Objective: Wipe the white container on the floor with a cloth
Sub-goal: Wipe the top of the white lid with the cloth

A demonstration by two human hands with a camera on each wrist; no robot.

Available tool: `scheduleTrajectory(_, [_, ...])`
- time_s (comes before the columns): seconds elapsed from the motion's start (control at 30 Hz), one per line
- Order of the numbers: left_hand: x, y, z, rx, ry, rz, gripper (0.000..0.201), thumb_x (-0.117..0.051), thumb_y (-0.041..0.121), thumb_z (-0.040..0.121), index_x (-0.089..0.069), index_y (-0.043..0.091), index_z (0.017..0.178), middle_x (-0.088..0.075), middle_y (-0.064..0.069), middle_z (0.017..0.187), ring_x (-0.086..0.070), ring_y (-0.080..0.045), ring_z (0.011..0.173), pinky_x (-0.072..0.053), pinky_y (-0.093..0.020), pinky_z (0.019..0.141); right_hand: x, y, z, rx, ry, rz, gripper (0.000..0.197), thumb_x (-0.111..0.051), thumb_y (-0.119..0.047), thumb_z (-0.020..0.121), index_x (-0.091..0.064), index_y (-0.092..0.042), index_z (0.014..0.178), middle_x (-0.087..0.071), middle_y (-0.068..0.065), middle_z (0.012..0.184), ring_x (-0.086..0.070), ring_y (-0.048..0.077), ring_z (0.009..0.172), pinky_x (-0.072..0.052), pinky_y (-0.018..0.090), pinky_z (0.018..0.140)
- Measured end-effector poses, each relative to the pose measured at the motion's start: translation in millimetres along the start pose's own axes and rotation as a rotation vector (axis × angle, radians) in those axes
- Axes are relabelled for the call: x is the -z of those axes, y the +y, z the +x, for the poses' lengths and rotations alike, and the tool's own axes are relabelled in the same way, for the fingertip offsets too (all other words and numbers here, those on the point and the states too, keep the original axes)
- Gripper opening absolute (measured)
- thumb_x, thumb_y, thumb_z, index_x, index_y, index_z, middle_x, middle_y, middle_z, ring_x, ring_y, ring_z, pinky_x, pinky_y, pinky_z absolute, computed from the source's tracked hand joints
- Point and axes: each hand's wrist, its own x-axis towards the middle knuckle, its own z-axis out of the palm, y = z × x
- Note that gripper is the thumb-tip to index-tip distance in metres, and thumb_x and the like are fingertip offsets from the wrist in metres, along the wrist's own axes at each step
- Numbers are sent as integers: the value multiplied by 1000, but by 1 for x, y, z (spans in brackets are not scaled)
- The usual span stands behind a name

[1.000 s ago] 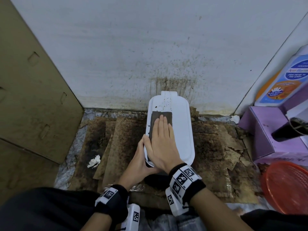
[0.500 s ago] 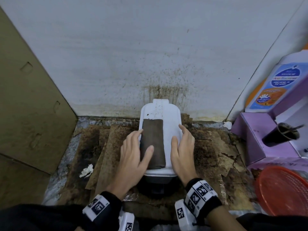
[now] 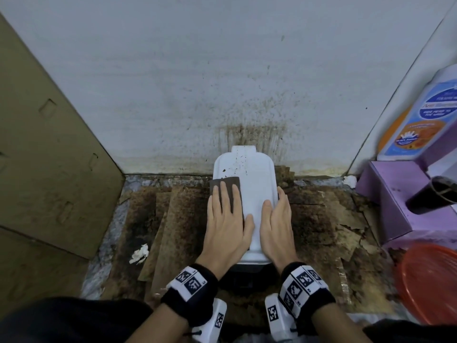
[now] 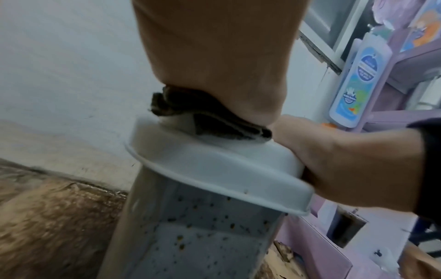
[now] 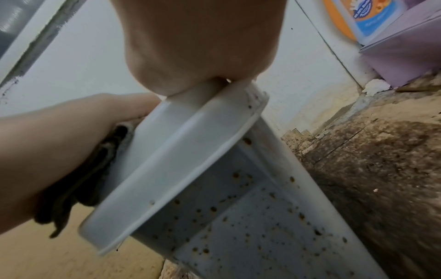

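Note:
The white container [image 3: 257, 184] stands on the floor against the wall, with dark specks at the far end of its lid. A folded brown cloth [image 3: 223, 185] lies on the left part of the lid. My left hand [image 3: 230, 209] presses flat on the cloth with straight fingers. My right hand [image 3: 273, 206] holds the lid's right edge, thumb on top and fingers down the side. The left wrist view shows the cloth [image 4: 214, 117] squeezed between my palm and the lid [image 4: 214, 164]. The right wrist view shows the container's speckled side [image 5: 238, 226].
Stained cardboard sheets [image 3: 178, 219] cover the floor, with a crumpled white tissue [image 3: 139, 253] to the left. A cardboard panel [image 3: 49, 169] leans at the left. At the right are a purple box [image 3: 395, 194], a blue-and-orange bottle [image 3: 420, 115] and a red basket [image 3: 430, 280].
A second ago my right hand pressed the cloth. Now my left hand lies flat on it and has slid it left and farther along the lid. The right hand took the lid's right edge.

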Motion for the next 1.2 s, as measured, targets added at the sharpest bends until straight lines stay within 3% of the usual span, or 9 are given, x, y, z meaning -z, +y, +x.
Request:
scheduleTrajectory(0.13, [4, -9, -1, -37, -41, -56, 86, -12, 60, 100, 6, 9, 168, 16, -19, 174, 19, -34, 162, 8, -47, 131, 1, -2, 0, -13, -11, -16, 58, -26, -44, 109, -13, -21, 161, -19, 0, 167, -18, 19, 155, -25, 47, 125])
scheduleTrajectory(0.33, [8, -29, 4, -91, 4, -384, 70, -32, 49, 112, -9, 16, 169, 13, 0, 176, 23, -9, 159, 5, -32, 129, 2, -3, 0, -23, 0, -21, 57, -28, -45, 109, -14, -23, 160, -23, -3, 166, -24, 15, 151, -28, 37, 120])
scheduleTrajectory(0.47, [11, -37, 12, -30, 69, -673, 45, -36, 27, 115, -36, 20, 160, -16, 7, 170, -8, -6, 157, -9, -25, 129, 2, -3, 1, -30, 1, -35, 58, -28, -47, 109, -16, -24, 160, -24, -2, 166, -26, 16, 151, -29, 38, 118])
scheduleTrajectory(0.57, [7, -40, 17, -15, 265, -553, 34, -46, 8, 108, -53, 11, 140, -43, -2, 148, -39, -15, 139, -35, -39, 121, 2, -2, 1, -34, -1, -39, 58, -28, -47, 108, -17, -23, 160, -25, -2, 165, -26, 16, 151, -29, 35, 117])
scheduleTrajectory(0.67, [6, -30, 19, 23, 300, -360, 36, -49, 13, 105, -54, 8, 140, -49, -7, 146, -43, -23, 136, -41, -45, 114, 2, -2, 1, -25, 2, -44, 57, -30, -45, 109, -19, -21, 160, -27, -2, 165, -27, 16, 150, -28, 33, 116])
scheduleTrajectory(0.73, [4, -25, 18, 38, 255, -326, 46, -45, 18, 108, -44, 4, 151, -40, -12, 159, -36, -27, 148, -33, -44, 124, 1, -1, 1, -21, 8, -48, 57, -31, -44, 109, -21, -20, 159, -28, -1, 164, -28, 17, 150, -29, 35, 118])
scheduleTrajectory(0.87, [7, -23, 16, 70, 83, -491, 61, -31, 25, 115, -7, 5, 167, 1, -9, 177, 1, -18, 164, -3, -27, 130, 1, 0, 1, -16, 22, -56, 55, -31, -44, 108, -24, -21, 158, -31, -2, 162, -30, 16, 147, -30, 33, 116])
scheduleTrajectory(1.03, [14, -27, 15, 71, -28, -617, 64, -30, 32, 116, 4, 15, 168, 18, 5, 175, 9, -10, 163, -5, -30, 132, 0, 1, 2, -11, 26, -55, 54, -33, -43, 109, -25, -20, 157, -32, -3, 161, -32, 16, 147, -28, 29, 113])
scheduleTrajectory(1.2, [15, -25, -11, 57, -30, -595, 64, -29, 32, 116, 7, 17, 167, 23, 12, 170, 10, -7, 162, -1, -21, 128, 1, 0, 1, -21, 24, -66, 55, -33, -44, 108, -25, -21, 157, -32, -2, 161, -32, 16, 146, -29, 32, 114])
